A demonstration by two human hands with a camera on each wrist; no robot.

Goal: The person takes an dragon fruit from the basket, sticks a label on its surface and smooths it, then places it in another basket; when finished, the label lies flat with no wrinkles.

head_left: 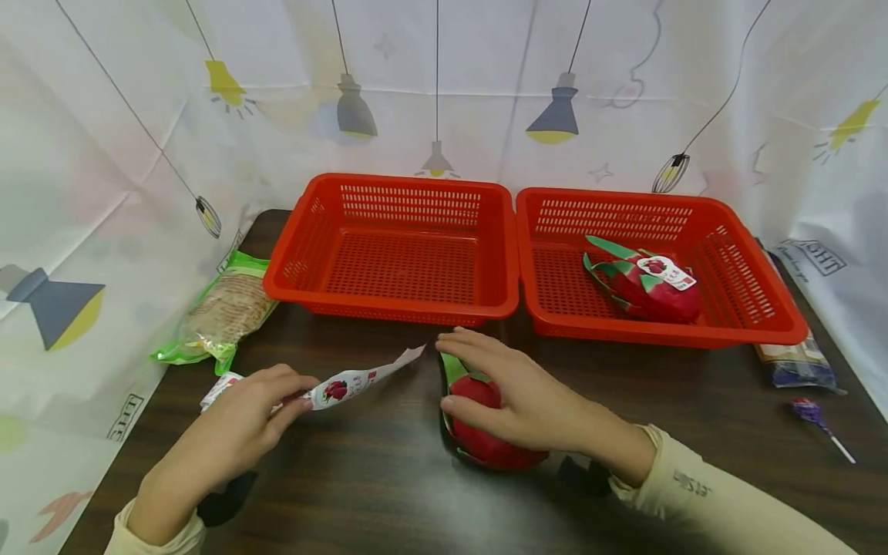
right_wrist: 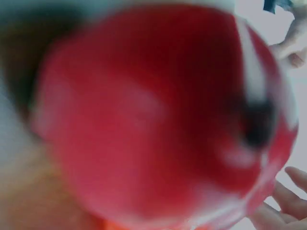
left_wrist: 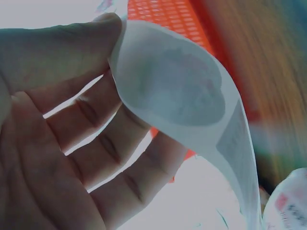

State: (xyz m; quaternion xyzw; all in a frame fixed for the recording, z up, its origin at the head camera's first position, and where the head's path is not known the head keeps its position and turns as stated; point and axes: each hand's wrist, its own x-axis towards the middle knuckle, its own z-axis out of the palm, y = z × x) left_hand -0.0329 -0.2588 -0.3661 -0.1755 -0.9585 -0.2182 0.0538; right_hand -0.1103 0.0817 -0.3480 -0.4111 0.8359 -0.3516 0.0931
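The oval red dragon fruit on the near dark surface, under the loosely spread right hand, looks smooth and light, best cupped round its middle, while the left hand pinches a flimsy white label strip.

On the dark brown wood-grain table, a red rectangular perforated plastic basket stands at my twelve o'clock, and a matching red plastic basket just right of it at one, with a white patterned cloth behind both. The one-o'clock basket holds a rounded red-and-green fruit. Another rounded red-and-green fruit lies at half past twelve, under my right hand. My left hand, at ten, holds a white printed paper strip reaching toward eleven. Beyond it, at half past ten, a green-and-clear plastic bag lies beside the left basket. At half past two lies a purple lollipop, nearer me than the clear-and-blue plastic packet at two.
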